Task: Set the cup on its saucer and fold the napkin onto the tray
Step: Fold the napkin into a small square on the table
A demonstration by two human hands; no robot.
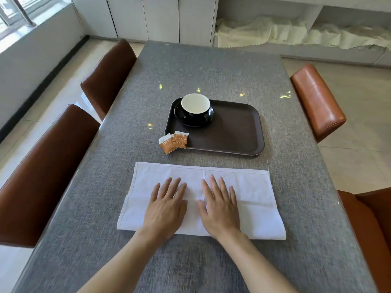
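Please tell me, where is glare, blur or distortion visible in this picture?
Head view: small bright glare spots on the table beyond the tray; forearms and near tablecloth look smeared; wide-angle lens bends the table edges and chairs outward; hands, napkin and cup are sharp.

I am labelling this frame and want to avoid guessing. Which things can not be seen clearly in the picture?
Head view only:
- The napkin: its middle is covered by the left hand and right hand, both flat on it.
- The saucer: the cup hides most of it; no cup handle shows.
- The two sachets: print too small to read.
- The tray: its near left corner lies under one sachet.
- Both forearms: cut off by the bottom edge.
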